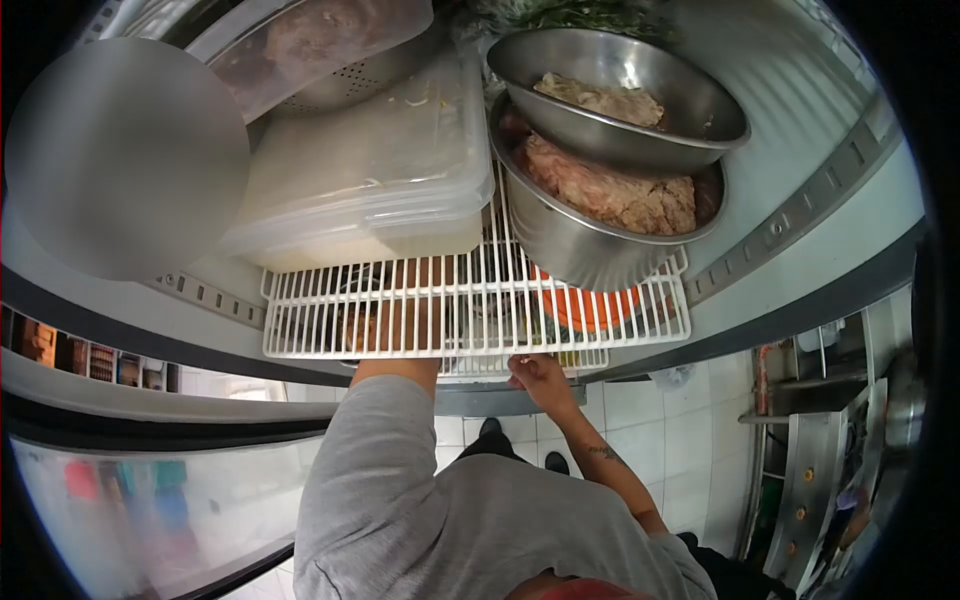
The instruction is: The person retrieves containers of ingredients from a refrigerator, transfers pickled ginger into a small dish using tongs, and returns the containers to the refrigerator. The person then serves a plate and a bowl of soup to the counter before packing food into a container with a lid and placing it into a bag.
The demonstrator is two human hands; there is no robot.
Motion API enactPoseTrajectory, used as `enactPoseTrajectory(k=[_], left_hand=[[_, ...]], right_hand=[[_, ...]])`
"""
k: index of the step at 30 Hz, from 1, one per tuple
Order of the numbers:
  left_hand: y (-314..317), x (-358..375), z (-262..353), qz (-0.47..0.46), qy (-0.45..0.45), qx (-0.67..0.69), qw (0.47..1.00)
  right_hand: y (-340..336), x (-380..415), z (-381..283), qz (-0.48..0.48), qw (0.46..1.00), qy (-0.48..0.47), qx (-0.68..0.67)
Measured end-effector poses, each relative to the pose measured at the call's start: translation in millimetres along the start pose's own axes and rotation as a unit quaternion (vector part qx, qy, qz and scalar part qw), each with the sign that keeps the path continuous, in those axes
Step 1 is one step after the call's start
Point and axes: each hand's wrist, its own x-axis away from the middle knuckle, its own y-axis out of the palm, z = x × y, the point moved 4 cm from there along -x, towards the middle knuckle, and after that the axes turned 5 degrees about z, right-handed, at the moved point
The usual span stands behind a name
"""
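Observation:
My left forearm (398, 372) reaches under the white wire shelf (450, 350) into a refrigerator. Only strips of skin show between the bars, and the fingers of my left hand are hidden. In front of a lower rack, my right hand (540, 380) is closed, with fingers curled together by the rack's edge. Whatever it may hold cannot be made out. Through the bars, an orange round thing (590, 308) shows below on the right.
A lidded plastic container (400, 215) sits on the shelf's left. At right, a metal bowl (700, 125) with meat rests tilted on a deeper metal pot (570, 235) of meat. A clear tub (300, 55) and colander (350, 85) are behind. A glass door (150, 510) stands at lower left.

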Motion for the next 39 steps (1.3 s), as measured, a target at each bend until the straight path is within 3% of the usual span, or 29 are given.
enactPoseTrajectory(k=[3, 7, 11, 12, 15, 17, 24, 39], left_hand=[[0.7, -1.2, -2.3, -0.003, -0.005, -0.001, 1.0], [2.3, -2.1, -5.2, -0.006, -0.009, -0.006, 1.0], [2.3, -3.2, -8.9, -0.007, -0.015, -0.007, 1.0], [2.6, -2.8, -9.0, -0.007, -0.016, -0.009, 1.0], [4.5, -4.9, -10.0, -0.01, -0.014, -0.014, 1.0], [4.6, -5.9, -13.0, -0.007, -0.014, -0.016, 1.0], [6.5, -10.6, -15.5, -0.005, -0.001, -0.022, 1.0], [-32.1, 35.2, -0.9, 0.027, -0.027, 0.006, 0.999]], right_hand=[[5.1, -6.2, -18.6, 0.01, 0.985, 0.015, 0.173], [23.8, -16.9, -18.3, -0.024, 0.956, -0.159, 0.246], [26.1, -14.3, -19.2, 0.028, 0.94, -0.219, 0.261], [30.2, -20.8, -15.8, -0.048, 0.933, -0.157, 0.32], [58.8, -32.7, -54.2, -0.018, 0.875, -0.419, 0.244], [91.9, -44.8, -57.1, -0.055, 0.853, -0.456, 0.249], [159.4, -74.2, -43.6, -0.077, 0.843, -0.442, 0.297], [154.0, -82.3, -52.0, -0.027, 0.886, -0.39, 0.248]])
